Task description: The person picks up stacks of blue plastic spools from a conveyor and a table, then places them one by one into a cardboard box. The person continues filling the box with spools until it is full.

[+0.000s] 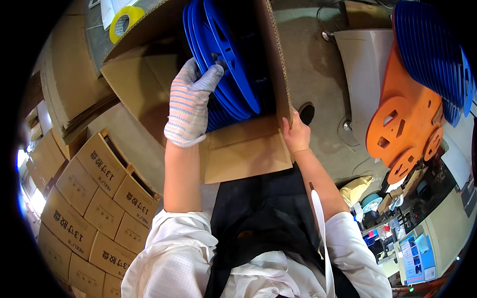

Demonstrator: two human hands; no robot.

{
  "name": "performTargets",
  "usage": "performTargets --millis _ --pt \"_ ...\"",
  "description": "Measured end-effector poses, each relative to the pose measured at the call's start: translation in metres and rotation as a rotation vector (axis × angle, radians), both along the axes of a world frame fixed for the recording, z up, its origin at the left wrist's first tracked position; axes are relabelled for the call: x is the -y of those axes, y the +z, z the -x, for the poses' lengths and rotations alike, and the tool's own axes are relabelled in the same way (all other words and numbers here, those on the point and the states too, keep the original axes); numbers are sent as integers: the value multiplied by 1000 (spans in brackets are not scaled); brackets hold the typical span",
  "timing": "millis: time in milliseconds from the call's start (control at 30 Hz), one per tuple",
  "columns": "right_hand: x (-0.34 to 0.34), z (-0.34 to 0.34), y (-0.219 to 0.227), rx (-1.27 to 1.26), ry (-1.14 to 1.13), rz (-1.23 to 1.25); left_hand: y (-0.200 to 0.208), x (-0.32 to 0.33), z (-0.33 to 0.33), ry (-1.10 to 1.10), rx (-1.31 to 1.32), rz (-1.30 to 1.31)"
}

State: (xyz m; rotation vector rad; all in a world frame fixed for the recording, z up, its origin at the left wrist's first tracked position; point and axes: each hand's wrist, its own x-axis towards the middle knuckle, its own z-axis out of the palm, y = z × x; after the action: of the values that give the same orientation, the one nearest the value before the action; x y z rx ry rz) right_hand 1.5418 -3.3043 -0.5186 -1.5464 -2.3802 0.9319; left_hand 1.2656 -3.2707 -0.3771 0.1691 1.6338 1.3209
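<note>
A: Step in hand?
B: Likely seating reels. Gloved left hand (191,97) is closed on a blue reel (226,59) standing on edge inside the cardboard box (149,84); bare right hand (296,135) pinches the box wall.
A: Orientation?
B: Disc plane upright, rim running away from the grip; hub axis crosses the box.

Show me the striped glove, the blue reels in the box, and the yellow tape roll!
Striped glove (189,102): head view, on the back of the left hand.
Blue reels (229,64): head view, on the flat face of the front reel.
Yellow tape roll (125,19): head view, on its yellow ring.
</note>
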Motion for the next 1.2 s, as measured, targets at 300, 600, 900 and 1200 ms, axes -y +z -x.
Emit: performTargets --millis 300,600,900,1200 --pt "-4 -2 -1 7 -1 28 -47 -7 2 -134 -86 92" --pt "-1 -2 -3 -3 -10 30 -72 0 5 -99 -126 215" --pt "2 -3 -7 112 -44 125 -99 96 -10 -117 -148 342" --pt "5 -4 -10 30 -90 78 -176 189 -22 -221 -285 915"
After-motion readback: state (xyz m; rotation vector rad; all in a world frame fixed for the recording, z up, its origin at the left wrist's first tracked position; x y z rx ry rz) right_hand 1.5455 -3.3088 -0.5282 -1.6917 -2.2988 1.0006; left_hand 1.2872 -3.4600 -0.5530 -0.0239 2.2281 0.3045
